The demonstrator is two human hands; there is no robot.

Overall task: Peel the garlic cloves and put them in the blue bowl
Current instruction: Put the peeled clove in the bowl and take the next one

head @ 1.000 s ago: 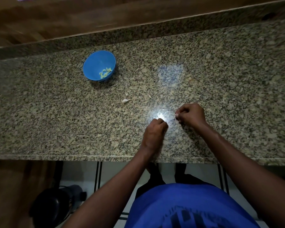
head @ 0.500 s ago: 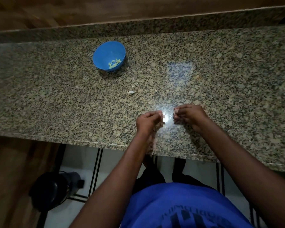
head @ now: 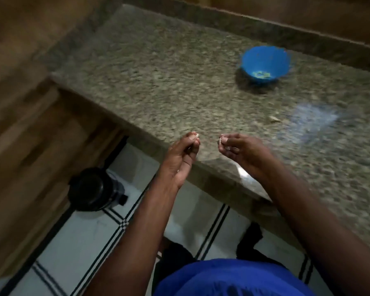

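Note:
The blue bowl (head: 264, 64) stands on the granite counter (head: 179, 82) at the far right, with several pale peeled cloves in its bottom. My left hand (head: 185, 149) is raised over the counter's front edge, its fingertips pinched on a small pale bit (head: 196, 135) that looks like garlic skin. My right hand (head: 239, 147) is a short gap to its right, fingers closed on another small pale piece (head: 220, 140), garlic or skin. A loose garlic scrap (head: 273, 119) lies on the counter between my right hand and the bowl. The frame is blurred.
A black bin (head: 94, 190) stands on the white tiled floor (head: 77, 242) below the counter's left end. Wooden panels (head: 19, 124) rise on the left and behind the counter. A pale light reflection (head: 314, 118) sits on the granite.
The view has swung left and tilted. Both hands have lifted off the counter toward its front edge and moved apart, each keeping a small pale piece pinched.

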